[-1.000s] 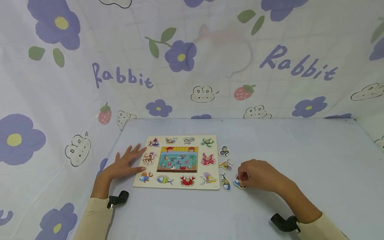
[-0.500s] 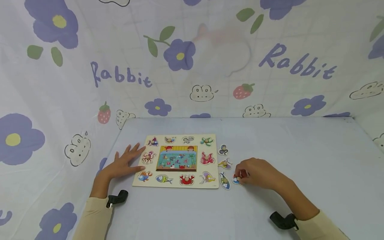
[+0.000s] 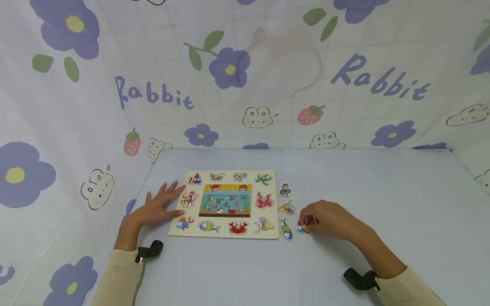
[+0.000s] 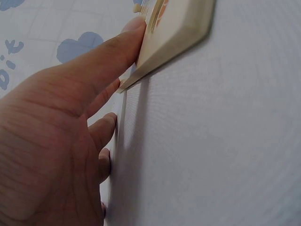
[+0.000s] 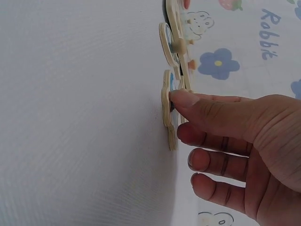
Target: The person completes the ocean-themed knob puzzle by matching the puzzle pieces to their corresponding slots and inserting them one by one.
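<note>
A wooden peg puzzle board (image 3: 224, 230) with sea animals lies flat on the table. My left hand (image 3: 155, 209) is spread at the board's left side; in the left wrist view the thumb (image 4: 113, 49) lies against its edge. To the right of the board, my right hand (image 3: 329, 221) pinches a small blue, white and red puzzle piece (image 3: 300, 228) between thumb and finger. The right wrist view shows that piece (image 5: 166, 103) edge-on, close to the tabletop, its printed face mostly turned away. Nearest to it is a slim blue-green fish piece (image 3: 286, 230) with a knob.
A yellow fish piece (image 3: 286, 207) and a grey-blue curled piece (image 3: 284, 189) lie in a column along the board's right edge. Knobbed pieces such as the crab (image 3: 238, 228) and starfish (image 3: 264, 200) sit in the board. A printed curtain (image 3: 287, 85) rises behind the table.
My right hand and the pinched piece have shifted slightly left and away from me. The left hand stays at the board. The whole view has drifted a little.
</note>
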A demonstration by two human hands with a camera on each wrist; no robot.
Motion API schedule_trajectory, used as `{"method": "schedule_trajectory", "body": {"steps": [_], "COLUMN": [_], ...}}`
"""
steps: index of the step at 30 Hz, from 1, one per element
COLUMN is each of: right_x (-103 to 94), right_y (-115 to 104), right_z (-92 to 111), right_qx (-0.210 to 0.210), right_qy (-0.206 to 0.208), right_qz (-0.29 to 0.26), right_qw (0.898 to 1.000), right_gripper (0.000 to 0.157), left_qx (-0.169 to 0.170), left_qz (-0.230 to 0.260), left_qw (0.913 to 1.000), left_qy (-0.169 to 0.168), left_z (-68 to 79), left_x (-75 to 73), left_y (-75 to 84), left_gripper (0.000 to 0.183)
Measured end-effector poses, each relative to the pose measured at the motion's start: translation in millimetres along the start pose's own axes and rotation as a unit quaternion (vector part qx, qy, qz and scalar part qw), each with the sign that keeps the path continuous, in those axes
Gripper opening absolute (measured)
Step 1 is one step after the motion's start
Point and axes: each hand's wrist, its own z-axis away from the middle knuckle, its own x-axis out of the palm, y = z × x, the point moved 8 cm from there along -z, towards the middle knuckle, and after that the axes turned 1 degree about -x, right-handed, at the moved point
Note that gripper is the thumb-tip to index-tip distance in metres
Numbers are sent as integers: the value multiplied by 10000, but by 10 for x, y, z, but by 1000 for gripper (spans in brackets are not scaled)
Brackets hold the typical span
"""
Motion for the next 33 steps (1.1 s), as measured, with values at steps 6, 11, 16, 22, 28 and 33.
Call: {"method": "schedule_trajectory", "body": {"steps": [6, 11, 16, 22, 28, 33], "right_x": [-23, -90, -178, -308, -363, -354], "right_y": [-36, -109, -227, -470, -747, -988], "right_z": [5, 15, 23, 42, -80, -265], "right_qx": [-67, -251, -448, -787, -950, -1180], "right_qy": [5, 206, 559, 967, 930, 755], "right_qz": [59, 69, 105, 110, 223, 387], "right_qw": [10000, 9994, 9974, 9921, 9909, 9894], "right_gripper": [17, 16, 15, 16, 15, 14], "left_qx": [-10, -20, -3, 31, 42, 77], "left_qz": [-6, 0, 15, 55, 76, 106], "left_qw": [10000, 10000, 10000, 10000, 10000, 9999], "left_qy": [-10, -13, 10, 39, 16, 30], "left_z": [3, 1, 1, 10, 12, 13], "left_x": [-6, -1, 0, -11, -3, -1], "left_y": [15, 16, 20, 29, 28, 29], "left_gripper": [89, 89, 89, 88, 87, 87]}}
